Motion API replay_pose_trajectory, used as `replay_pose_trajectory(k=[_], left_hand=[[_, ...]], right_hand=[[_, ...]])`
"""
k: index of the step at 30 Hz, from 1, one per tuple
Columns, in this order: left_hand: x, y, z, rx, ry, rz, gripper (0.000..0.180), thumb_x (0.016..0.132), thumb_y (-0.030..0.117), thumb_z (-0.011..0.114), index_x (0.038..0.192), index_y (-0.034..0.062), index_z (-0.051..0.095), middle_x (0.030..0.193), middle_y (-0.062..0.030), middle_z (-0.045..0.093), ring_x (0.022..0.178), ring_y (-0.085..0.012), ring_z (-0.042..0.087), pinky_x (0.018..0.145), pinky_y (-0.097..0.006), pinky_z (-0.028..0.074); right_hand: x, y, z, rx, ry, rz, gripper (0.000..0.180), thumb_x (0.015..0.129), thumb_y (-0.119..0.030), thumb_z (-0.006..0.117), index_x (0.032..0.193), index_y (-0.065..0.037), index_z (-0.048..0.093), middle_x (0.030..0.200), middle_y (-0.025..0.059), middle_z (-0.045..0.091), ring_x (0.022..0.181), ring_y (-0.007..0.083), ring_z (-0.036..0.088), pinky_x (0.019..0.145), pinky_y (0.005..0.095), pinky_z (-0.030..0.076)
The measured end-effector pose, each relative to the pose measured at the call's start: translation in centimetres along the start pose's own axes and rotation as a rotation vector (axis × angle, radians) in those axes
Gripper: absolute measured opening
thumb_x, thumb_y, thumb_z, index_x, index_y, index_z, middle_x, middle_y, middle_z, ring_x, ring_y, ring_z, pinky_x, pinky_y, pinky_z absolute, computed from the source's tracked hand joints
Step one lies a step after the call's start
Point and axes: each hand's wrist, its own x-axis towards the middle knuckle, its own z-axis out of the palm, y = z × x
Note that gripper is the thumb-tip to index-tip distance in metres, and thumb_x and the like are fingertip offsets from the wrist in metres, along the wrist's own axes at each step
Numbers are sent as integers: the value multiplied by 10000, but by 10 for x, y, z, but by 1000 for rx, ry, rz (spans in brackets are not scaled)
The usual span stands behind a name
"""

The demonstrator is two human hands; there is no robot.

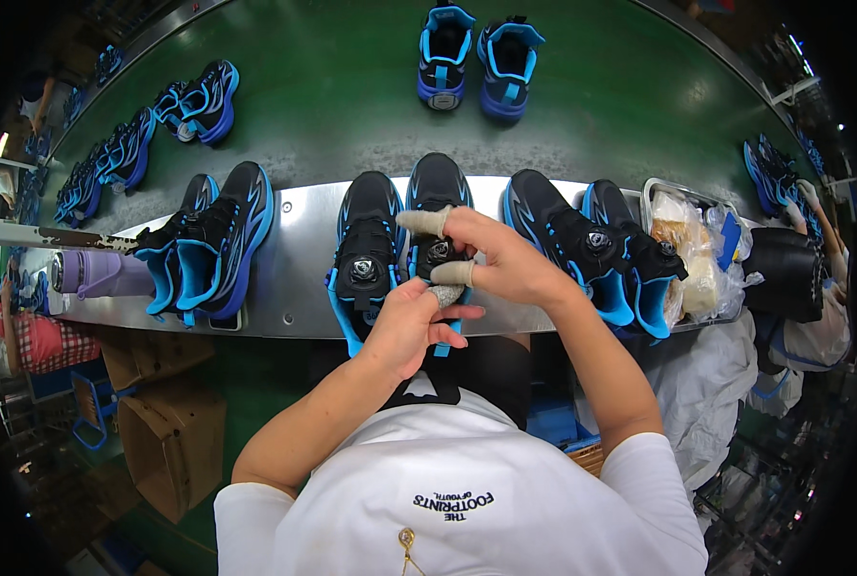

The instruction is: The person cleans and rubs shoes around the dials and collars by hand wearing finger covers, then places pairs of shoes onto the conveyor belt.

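Note:
A pair of black and blue sneakers with round dial closures stands on the metal shelf (294,278) in front of me. My right hand (491,259), with taped fingertips, grips the tongue and dial area of the right sneaker (436,197) of that pair. My left hand (414,322) holds the same sneaker at its heel end, fingers curled around the blue pull tab. The left sneaker (366,240) of the pair sits beside it, untouched.
Another pair (212,245) lies to the left on the shelf, a third pair (591,250) to the right. More sneakers ride the green conveyor (332,86) beyond. A purple bottle (97,274) lies far left, a tray with plastic bags (697,250) far right. Cardboard boxes (169,432) sit below.

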Motion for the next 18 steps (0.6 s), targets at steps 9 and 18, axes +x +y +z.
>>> replay_pose_trajectory(k=[9,18], left_hand=[[1,-3,-2,1,-25,-16,272,976,94,457,1215,-17,524,1174,-135,606,1043,-296,660,553,-298,598],[3,0,1,-37,-7,11,287,963,68,456,1228,-29,506,1146,-130,609,1050,-296,659,569,-291,598]], right_hand=[[0,4,9,-152,120,22,478,747,-129,727,1222,-161,676,842,61,504,825,192,526,746,301,444],[-8,12,25,-187,271,68,430,757,-126,729,1186,-143,696,845,47,552,778,159,525,736,286,450]])
